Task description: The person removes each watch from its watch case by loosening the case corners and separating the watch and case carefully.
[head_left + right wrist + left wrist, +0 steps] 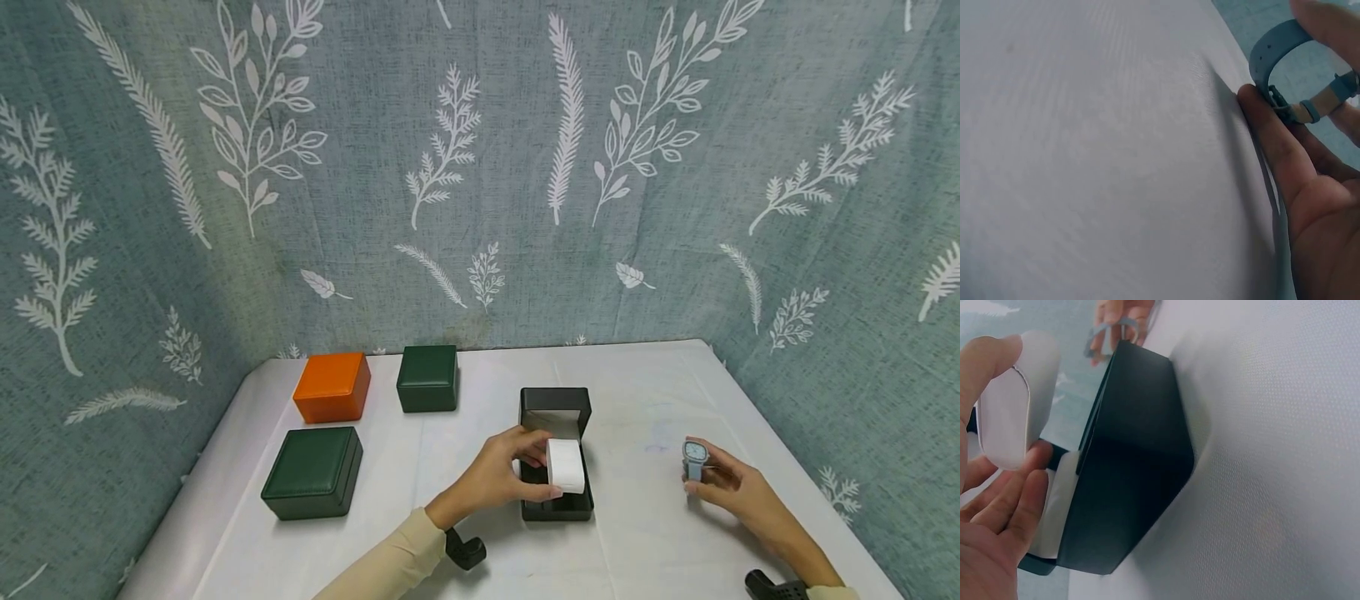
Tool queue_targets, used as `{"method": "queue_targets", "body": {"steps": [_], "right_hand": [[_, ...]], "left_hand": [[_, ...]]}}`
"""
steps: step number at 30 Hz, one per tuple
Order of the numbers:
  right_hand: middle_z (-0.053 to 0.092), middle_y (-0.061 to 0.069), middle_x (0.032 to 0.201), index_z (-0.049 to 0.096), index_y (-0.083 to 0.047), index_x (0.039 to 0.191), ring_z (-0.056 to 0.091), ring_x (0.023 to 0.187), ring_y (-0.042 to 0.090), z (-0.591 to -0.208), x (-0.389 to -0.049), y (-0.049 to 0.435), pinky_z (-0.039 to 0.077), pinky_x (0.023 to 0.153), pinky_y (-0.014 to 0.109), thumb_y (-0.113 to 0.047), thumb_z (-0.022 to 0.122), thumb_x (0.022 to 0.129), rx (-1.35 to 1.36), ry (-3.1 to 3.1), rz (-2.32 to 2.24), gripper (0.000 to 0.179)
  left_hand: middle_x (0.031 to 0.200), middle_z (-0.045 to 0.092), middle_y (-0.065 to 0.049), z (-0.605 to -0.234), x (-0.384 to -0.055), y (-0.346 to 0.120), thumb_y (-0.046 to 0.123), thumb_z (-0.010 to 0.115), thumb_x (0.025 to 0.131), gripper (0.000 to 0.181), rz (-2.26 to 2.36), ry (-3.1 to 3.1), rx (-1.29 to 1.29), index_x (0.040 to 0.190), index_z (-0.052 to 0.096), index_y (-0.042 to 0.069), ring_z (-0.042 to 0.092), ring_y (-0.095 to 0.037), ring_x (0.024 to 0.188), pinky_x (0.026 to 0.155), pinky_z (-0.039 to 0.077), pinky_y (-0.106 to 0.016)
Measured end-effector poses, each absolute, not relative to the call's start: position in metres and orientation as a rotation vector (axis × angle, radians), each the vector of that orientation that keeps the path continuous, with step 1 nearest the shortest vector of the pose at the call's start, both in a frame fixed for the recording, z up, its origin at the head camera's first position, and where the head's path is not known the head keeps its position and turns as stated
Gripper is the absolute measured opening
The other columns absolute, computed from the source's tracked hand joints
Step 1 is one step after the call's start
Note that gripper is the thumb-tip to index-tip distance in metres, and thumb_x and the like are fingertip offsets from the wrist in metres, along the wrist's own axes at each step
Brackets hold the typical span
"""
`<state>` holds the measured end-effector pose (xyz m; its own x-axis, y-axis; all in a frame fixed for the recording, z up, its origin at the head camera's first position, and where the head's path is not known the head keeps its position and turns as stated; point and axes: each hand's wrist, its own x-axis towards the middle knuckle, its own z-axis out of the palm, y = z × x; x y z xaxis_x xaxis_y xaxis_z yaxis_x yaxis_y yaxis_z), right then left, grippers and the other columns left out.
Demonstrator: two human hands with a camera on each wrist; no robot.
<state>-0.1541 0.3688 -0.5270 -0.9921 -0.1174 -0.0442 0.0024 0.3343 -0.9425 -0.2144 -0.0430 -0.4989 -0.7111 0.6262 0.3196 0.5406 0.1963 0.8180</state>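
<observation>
My left hand (504,471) pinches a white watch cushion (566,465) between thumb and fingers, over the open black watch box (557,507). The box lid (555,400) stands raised at the back. Seen from the left wrist, the thumb presses one end of the padded cushion (1038,381), with fingertips against the other. Off to the right, my right hand (738,492) holds a wristwatch (695,454) with a square face and light blue strap. In the right wrist view the strap (1279,47) forms a buckled loop between thumb and fingers.
An orange box (332,387) and a small green box (427,379) stand closed at the back left. A larger green box (312,473), closed too, lies nearer on the left. All rest on a white-covered table (645,400) before a leaf-patterned curtain (510,167).
</observation>
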Motion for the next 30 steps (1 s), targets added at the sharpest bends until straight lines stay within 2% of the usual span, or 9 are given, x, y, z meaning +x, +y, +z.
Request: {"method": "queue_targets", "body": {"steps": [8, 14, 17, 21, 30], "right_hand": [[0.053, 0.019, 0.135, 0.032, -0.015, 0.163, 0.059, 0.11, 0.002, -0.5245, -0.1553, 0.3686, 0.055, 0.086, 0.025, -0.026, 0.073, 0.098, -0.046, 2.571, -1.673, 0.077], [0.054, 0.021, 0.133, 0.028, -0.001, 0.161, 0.062, 0.1, 0.007, -0.5254, -0.1571, 0.3672, 0.057, 0.082, 0.025, -0.023, 0.075, 0.097, -0.02, 2.57, -1.695, 0.082], [0.057, 0.018, 0.127, 0.036, 0.003, 0.157, 0.063, 0.097, 0.009, -0.5267, -0.1567, 0.3685, 0.057, 0.081, 0.026, -0.022, 0.075, 0.097, -0.031, 2.577, -1.691, 0.075], [0.061, 0.017, 0.121, 0.048, 0.001, 0.15, 0.066, 0.097, 0.012, -0.528, -0.1579, 0.3704, 0.058, 0.081, 0.027, -0.022, 0.074, 0.098, -0.073, 2.583, -1.696, 0.062], [0.068, 0.013, 0.113, 0.055, 0.002, 0.144, 0.067, 0.09, 0.012, -0.5246, -0.1611, 0.3658, 0.058, 0.074, 0.028, -0.027, 0.073, 0.098, -0.019, 2.679, -1.633, 0.058]], "left_hand": [[0.114, 0.062, 0.0, -0.4973, -0.2133, -0.0427, 0.024, 0.091, 0.08, 0.073, 1.558, 2.36, 1.151, 0.141, 0.059, -0.001, 0.069, -0.012, 0.101, 0.089, 0.057, -0.026], [0.114, 0.062, -0.002, -0.4983, -0.2132, -0.0425, 0.025, 0.091, 0.081, 0.073, 1.542, 2.375, 1.175, 0.141, 0.059, -0.002, 0.069, -0.013, 0.1, 0.088, 0.058, -0.028], [0.114, 0.063, -0.003, -0.4997, -0.2133, -0.0427, 0.025, 0.091, 0.081, 0.072, 1.546, 2.377, 1.191, 0.14, 0.059, -0.003, 0.07, -0.014, 0.098, 0.087, 0.058, -0.03], [0.113, 0.063, -0.003, -0.4997, -0.2131, -0.0432, 0.024, 0.09, 0.082, 0.072, 1.558, 2.378, 1.203, 0.14, 0.059, -0.004, 0.07, -0.014, 0.098, 0.087, 0.058, -0.029], [0.114, 0.062, -0.002, -0.4974, -0.2124, -0.0424, 0.024, 0.091, 0.081, 0.073, 1.534, 2.386, 1.188, 0.141, 0.058, -0.002, 0.069, -0.011, 0.1, 0.088, 0.058, -0.028]]}}
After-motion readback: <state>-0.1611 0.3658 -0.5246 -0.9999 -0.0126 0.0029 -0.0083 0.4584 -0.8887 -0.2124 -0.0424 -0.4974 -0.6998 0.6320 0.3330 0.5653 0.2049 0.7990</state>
